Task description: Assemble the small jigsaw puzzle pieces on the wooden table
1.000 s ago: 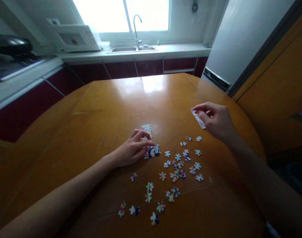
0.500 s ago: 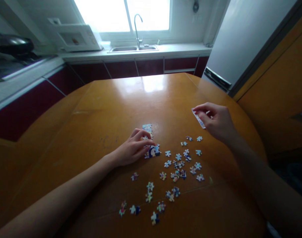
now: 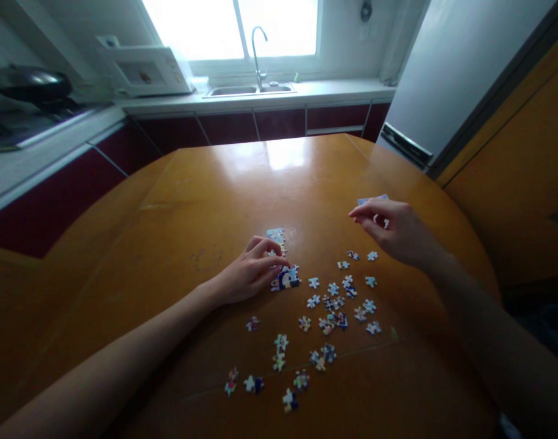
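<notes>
My left hand (image 3: 253,268) rests on the table with its fingers apart, over and beside joined jigsaw puzzle pieces. A joined section with a dark blue and white pattern (image 3: 286,278) shows below its index finger. Beyond the fingers lies a pale blue joined strip (image 3: 275,234), partly covered. My right hand (image 3: 391,228) is raised at the right, thumb and index finger close together. Behind it shows the edge of a small card (image 3: 372,199), mostly hidden. Whether the fingers grip that card or a small piece cannot be made out. Loose jigsaw pieces (image 3: 333,303) lie between the hands and nearer me.
The wooden table (image 3: 205,195) has rounded sides. Beyond it a counter holds a sink (image 3: 233,91), a microwave (image 3: 146,70) and a wok (image 3: 29,82) on the stove. A fridge (image 3: 471,73) stands at the right.
My right hand has shifted slightly, and the card that slanted beside its fingertips now shows behind the hand. My left hand stays on the joined pieces. The whole view has shifted slightly.
</notes>
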`<state>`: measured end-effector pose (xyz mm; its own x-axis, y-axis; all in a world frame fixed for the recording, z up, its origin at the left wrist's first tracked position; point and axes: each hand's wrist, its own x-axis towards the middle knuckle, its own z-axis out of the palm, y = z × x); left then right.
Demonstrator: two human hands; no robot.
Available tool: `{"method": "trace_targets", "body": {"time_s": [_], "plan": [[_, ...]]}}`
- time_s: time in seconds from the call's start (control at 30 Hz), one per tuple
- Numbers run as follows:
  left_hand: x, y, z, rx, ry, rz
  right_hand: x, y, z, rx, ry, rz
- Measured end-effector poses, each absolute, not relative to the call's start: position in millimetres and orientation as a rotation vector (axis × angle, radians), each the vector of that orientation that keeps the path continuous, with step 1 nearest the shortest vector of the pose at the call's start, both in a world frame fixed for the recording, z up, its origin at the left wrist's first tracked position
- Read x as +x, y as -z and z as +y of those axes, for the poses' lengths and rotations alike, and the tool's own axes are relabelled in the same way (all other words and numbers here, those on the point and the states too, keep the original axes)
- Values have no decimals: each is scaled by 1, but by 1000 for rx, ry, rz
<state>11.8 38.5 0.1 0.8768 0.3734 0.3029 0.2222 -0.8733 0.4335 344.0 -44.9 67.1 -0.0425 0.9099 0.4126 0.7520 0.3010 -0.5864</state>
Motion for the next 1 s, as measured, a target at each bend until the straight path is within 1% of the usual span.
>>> {"method": "trace_targets", "body": {"time_s": [0.23,0.57,0.67,0.77,0.93,1.0], "plan": [[12,0,39,2661,-535,433,339,-65,-46,-1336,-406,-2100],[12,0,39,2651,-549,447,341,-64,-45,-1335,-424,-2139],[12,1,39,2659,-549,455,328,-66,-52,-1298,-495,-2178],[12,0,38,2667,-552,455,301,-65,-69,-1188,-618,-2323],[13,-1,37,2652,-561,468,249,-56,-103,-810,-668,-2752],[13,-1,37,2646,-562,472,238,-51,-110,-744,-678,-2828]]}}
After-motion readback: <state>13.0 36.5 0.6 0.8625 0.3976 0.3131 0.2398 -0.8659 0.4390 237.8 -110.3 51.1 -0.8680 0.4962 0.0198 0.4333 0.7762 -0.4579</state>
